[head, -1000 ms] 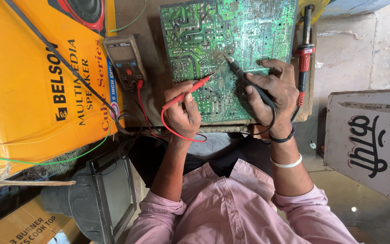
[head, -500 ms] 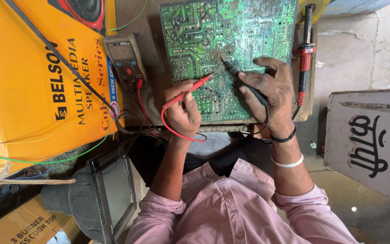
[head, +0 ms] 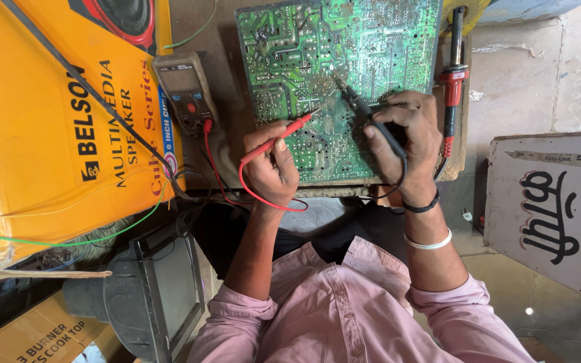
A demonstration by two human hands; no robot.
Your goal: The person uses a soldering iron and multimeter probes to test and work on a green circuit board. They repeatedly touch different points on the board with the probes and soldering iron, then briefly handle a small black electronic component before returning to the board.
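Cluttered workshop ground shows on every side, and a small brown work board (head: pixel 226 144) carries the things in hand.

The left hand (head: pixel 272 168) pinches the red probe (head: pixel 284 134) between thumb and fingers, closed firmly round its shaft, the tip touching the solder side of the green circuit board (head: pixel 344 74) near the middle of its near half. The right hand (head: pixel 405 144) is wrapped tight round the black probe (head: pixel 361 111), whose tip rests on the circuit board a little farther in, close beside the red tip but apart from it. Both tips are down on solder points, so I judge the probing to be well under way; only a small central patch is being touched, and the far and left parts of the circuit board carry no probe.

A red lead (head: pixel 250 191) loops from the left hand along the near edge of the work board to the multimeter (head: pixel 184 91), which lies at the left edge, just beside the circuit board; its screen is too small to read. A soldering iron (head: pixel 453 81) with a red grip lies untouched along the right edge. A yellow carton (head: pixel 48 134) sits to the left, an old television set (head: pixel 149 296) below it.
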